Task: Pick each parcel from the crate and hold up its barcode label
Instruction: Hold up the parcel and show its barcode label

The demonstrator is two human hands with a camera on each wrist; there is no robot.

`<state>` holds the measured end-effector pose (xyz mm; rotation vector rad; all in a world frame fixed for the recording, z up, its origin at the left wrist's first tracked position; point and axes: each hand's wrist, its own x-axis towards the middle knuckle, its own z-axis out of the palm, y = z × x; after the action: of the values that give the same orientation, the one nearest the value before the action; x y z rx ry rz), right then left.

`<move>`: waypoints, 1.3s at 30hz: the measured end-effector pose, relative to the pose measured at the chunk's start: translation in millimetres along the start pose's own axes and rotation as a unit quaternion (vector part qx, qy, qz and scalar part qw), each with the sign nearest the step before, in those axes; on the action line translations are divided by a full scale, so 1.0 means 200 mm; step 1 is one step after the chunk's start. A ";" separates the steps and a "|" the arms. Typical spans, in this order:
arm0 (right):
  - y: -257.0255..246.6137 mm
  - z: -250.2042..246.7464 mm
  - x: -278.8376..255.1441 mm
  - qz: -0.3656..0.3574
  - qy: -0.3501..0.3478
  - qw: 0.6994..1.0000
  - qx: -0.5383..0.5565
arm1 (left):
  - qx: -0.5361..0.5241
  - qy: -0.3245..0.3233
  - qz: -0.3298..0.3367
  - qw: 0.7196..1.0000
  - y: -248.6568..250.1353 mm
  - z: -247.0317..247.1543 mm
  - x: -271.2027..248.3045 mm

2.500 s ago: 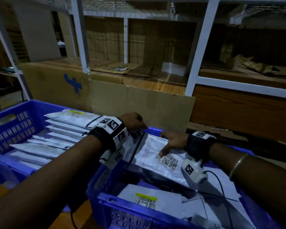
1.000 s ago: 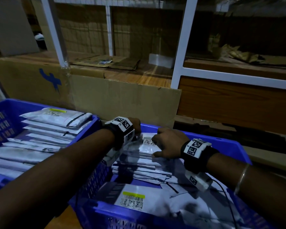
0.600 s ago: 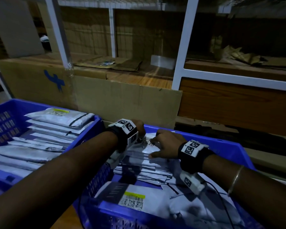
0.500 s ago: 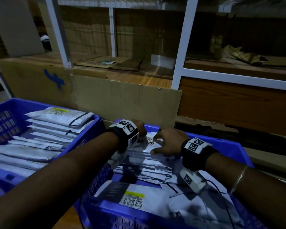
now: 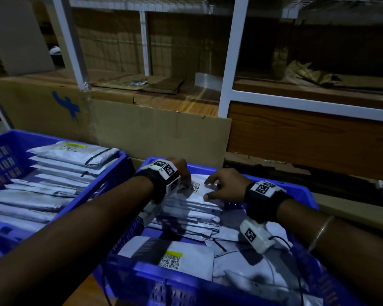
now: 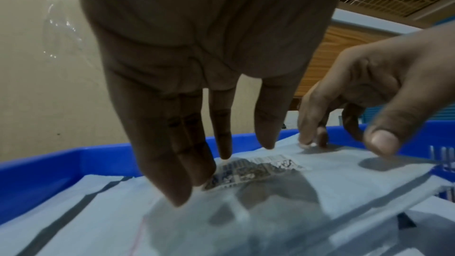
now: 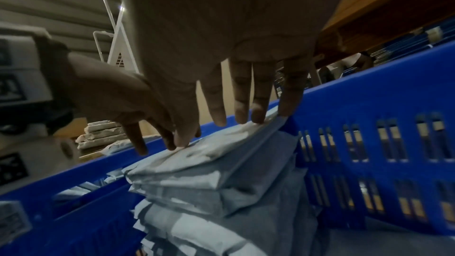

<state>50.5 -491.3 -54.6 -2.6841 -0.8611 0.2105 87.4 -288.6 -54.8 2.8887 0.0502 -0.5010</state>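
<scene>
A stack of grey-white parcels [image 5: 192, 208] stands at the far end of the right blue crate [image 5: 301, 191]. The top parcel [image 6: 332, 178] lies flat with its barcode label [image 5: 196, 186] facing up. My left hand [image 5: 184, 173] rests on it, straight fingers [image 6: 172, 182] touching beside the barcode label [image 6: 256, 168]. My right hand [image 5: 210, 188] touches the same parcel's far right part with its fingertips [image 7: 243, 116], thumb lifted. Neither hand grips it. Another parcel with a yellow-striped label [image 5: 170, 261] lies at the crate's near end.
A second blue crate [image 5: 0, 140] at the left holds several stacked parcels [image 5: 71, 155]. A brown cardboard sheet [image 5: 159, 133] stands right behind both crates, in front of a white-framed wooden shelf [image 5: 230, 62]. The right crate's slotted wall [image 7: 393, 143] is close to my right fingers.
The parcel that was tilted under both hands 2.5 s ago now lies flat on top of the far stack. Both hands stay on it; over the last half second they barely moved.
</scene>
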 end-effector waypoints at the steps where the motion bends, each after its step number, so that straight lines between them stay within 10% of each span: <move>1: 0.02 -0.01 -0.02 0.002 0.005 1.000 0.009 | -0.004 0.004 -0.005 1.000 -0.02 0.01 0.03; 15: 0.16 0.03 -0.28 0.005 -0.175 0.982 -0.078 | 0.000 0.049 0.013 0.999 0.09 0.08 -0.22; 29: 0.20 0.10 -0.18 0.102 -0.049 0.980 0.163 | -0.010 0.069 -0.014 0.997 0.08 0.08 -0.24; 39: 0.18 0.08 0.00 0.012 0.098 0.994 0.046 | -0.009 0.043 -0.007 0.999 0.05 0.07 -0.26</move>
<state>66.0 -514.7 -81.3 -2.5769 -0.7419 -0.0094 35.3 -301.8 -48.4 2.8925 0.0880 -0.3759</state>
